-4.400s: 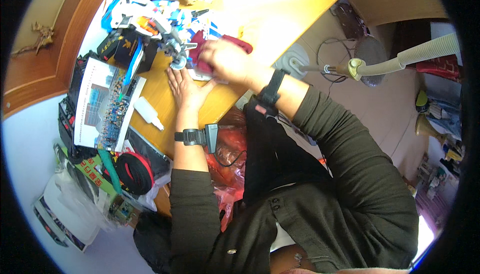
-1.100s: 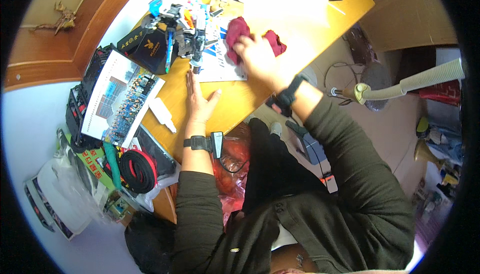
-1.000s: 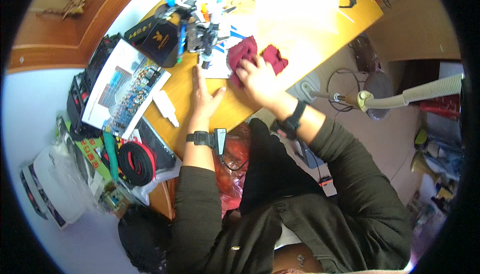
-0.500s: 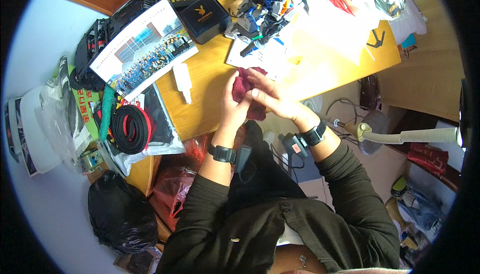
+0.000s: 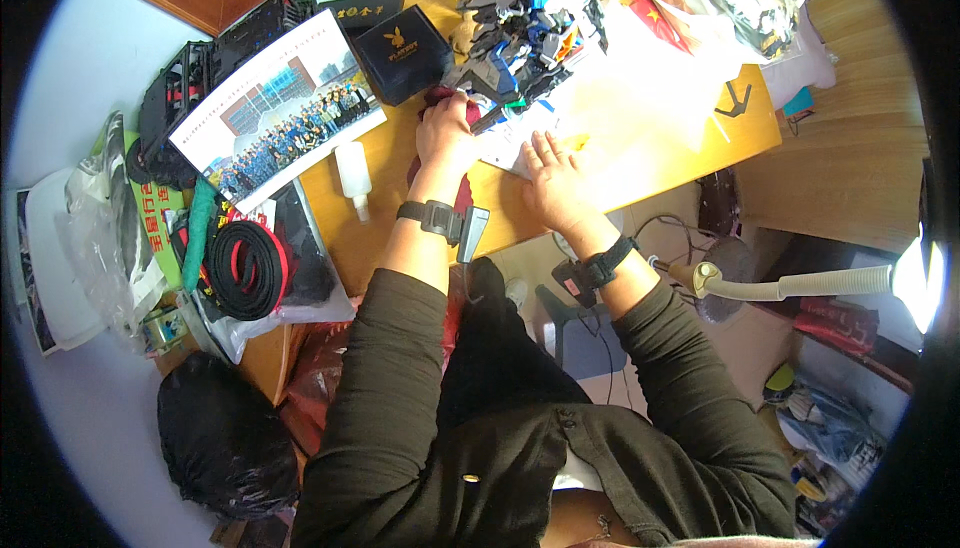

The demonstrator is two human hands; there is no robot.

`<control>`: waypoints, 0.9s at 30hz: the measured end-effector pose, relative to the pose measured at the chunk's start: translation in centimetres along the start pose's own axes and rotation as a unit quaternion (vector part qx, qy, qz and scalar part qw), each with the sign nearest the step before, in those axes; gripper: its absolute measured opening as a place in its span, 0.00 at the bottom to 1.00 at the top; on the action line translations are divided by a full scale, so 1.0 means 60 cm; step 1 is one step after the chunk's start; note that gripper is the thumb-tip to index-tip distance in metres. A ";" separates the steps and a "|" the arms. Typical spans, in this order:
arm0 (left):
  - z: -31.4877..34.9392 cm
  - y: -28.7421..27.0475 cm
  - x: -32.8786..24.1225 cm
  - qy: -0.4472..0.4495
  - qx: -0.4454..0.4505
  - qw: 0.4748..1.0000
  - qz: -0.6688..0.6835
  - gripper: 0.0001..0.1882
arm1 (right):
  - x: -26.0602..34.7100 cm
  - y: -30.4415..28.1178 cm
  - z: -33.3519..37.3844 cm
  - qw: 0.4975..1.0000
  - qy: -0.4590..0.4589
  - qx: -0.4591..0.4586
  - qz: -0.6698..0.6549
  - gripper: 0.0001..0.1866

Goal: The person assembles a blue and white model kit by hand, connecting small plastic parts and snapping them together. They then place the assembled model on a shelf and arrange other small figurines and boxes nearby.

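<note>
Maroon cloth (image 5: pixel 438 97) lies crumpled and bunched on the desk (image 5: pixel 510 208).

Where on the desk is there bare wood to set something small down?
Bare wood shows between the white bottle and the left hand, in front of the white sheet between both wrists, and in front of the black angled piece. The far left is crowded with the pile of parts and black box. Glare washes out the middle.
</note>
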State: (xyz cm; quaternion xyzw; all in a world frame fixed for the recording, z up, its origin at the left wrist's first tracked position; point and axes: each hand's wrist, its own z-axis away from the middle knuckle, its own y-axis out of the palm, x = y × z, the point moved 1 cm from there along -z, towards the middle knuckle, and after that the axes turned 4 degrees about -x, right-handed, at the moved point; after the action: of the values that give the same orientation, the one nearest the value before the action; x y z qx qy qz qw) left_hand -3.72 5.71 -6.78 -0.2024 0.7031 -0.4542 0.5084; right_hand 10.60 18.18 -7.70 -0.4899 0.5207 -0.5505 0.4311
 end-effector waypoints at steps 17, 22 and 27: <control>0.142 -0.056 0.037 0.004 -0.027 0.990 0.141 0.26 | 0.007 -0.009 0.000 0.994 0.031 0.027 -0.097 0.26; 0.096 -0.088 0.026 -0.022 -0.116 0.976 0.185 0.20 | -0.037 -0.010 -0.017 0.871 0.162 -0.042 -0.461 0.19; 0.038 -0.067 0.032 -0.036 -0.066 0.982 0.172 0.23 | -0.090 0.001 -0.048 0.821 0.276 -0.143 -0.479 0.20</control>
State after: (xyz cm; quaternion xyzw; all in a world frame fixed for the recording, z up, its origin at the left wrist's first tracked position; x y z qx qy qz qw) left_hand -3.15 1.24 -4.57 -0.1280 0.7372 -0.3047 0.5894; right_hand 8.54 23.96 -8.21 -0.5613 0.3905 -0.7191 -0.1240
